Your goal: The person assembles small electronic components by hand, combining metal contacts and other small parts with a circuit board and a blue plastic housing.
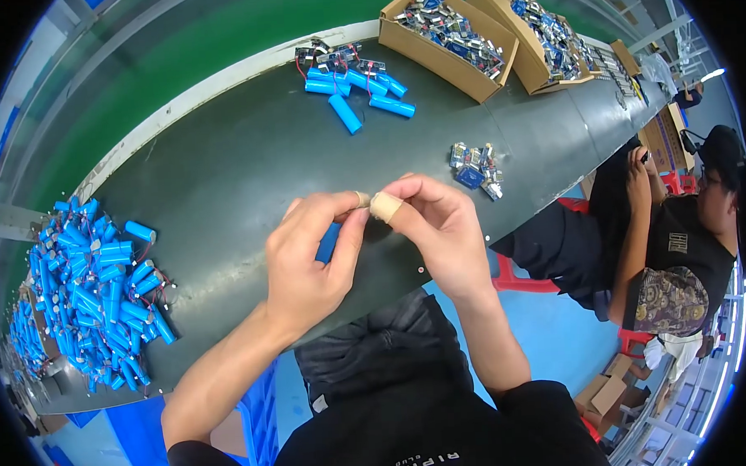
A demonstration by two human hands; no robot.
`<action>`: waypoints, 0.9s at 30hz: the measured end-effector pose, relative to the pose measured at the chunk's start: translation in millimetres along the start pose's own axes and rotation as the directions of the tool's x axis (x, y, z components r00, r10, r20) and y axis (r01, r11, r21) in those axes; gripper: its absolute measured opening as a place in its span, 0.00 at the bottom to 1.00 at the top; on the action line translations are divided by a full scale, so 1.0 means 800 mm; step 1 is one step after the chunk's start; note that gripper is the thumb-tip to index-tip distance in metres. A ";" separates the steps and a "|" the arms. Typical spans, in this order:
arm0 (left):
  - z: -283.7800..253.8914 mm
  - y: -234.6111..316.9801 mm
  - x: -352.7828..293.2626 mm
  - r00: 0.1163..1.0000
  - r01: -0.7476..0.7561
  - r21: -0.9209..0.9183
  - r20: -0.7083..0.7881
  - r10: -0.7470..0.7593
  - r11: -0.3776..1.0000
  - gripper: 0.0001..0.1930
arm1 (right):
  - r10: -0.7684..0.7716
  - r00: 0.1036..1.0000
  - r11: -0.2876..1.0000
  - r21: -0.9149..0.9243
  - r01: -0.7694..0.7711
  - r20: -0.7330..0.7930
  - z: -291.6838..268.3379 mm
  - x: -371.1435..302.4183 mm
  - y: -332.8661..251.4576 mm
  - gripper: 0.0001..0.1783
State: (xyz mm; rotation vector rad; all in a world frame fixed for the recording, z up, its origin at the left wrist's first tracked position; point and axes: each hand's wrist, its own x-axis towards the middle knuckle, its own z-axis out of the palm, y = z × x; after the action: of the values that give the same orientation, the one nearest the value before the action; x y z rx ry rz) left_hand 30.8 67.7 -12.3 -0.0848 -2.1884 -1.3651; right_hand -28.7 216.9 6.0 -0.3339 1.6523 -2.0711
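My left hand (311,248) is closed round a blue cylindrical battery cell (328,242), most of it hidden behind the fingers. Opposite it, my right hand (439,230) pinches with thumb and forefinger, its tips meeting those of the left. Whatever lies between these fingertips is too small or too covered to make out. Tan coverings wrap my right thumb and a left fingertip. Beyond the hands, to the right, sits a small heap of blue circuit boards (477,168) with metal connectors.
A large pile of blue cells (101,286) covers the left of the dark green tabletop (213,190). Cells wired to boards (346,84) lie at the far side. Two cardboard boxes (444,40) of boards stand far right. Another person (673,245) sits at my right.
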 end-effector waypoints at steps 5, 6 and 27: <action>-0.004 0.001 0.004 0.999 -0.044 0.064 0.016 0.043 0.997 0.05 | -0.096 0.995 0.981 -0.169 0.096 0.007 0.000 -0.001 0.002 0.05; -0.005 0.002 0.004 0.999 0.004 0.009 0.045 -0.005 1.000 0.04 | -0.106 0.994 0.974 -0.201 0.108 0.020 -0.001 -0.001 0.000 0.05; -0.017 -0.007 0.007 0.860 0.476 -0.516 0.442 -0.255 0.712 0.11 | -0.312 0.909 0.731 -0.541 0.416 0.277 -0.012 0.006 -0.024 0.03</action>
State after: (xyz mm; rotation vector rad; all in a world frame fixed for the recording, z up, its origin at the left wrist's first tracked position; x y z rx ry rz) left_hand 30.1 52.5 -9.4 -0.1305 -1.9837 -2.4342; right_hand -41.5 225.8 21.3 -1.0949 2.2345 -1.6388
